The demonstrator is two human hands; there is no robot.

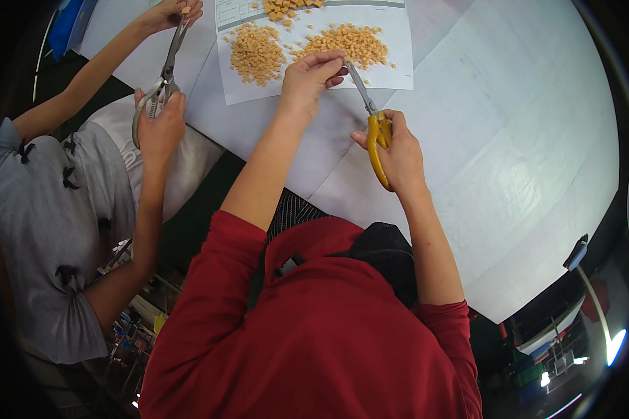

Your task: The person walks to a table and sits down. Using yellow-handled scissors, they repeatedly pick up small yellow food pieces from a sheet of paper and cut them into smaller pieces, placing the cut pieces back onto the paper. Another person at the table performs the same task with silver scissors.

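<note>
My right hand is wrapped round the yellow handles of a pair of snips. Their grey blades point up and to the left, with the tips at the fingertips of my left hand. Thumb and fingers of that left hand are pinched together; whatever is between them is too small to make out. Just beyond it lie a pile of small tan bits and, farther left, a second pile of small bits. Larger tan cubes sit at the top edge. All rest on a printed white sheet.
At the left, a co-worker in grey holds metal shears in one hand and a small tan piece in the other. A pale tabletop stretches to the right. A blue bin stands at the far left, and a clip is at the right edge.
</note>
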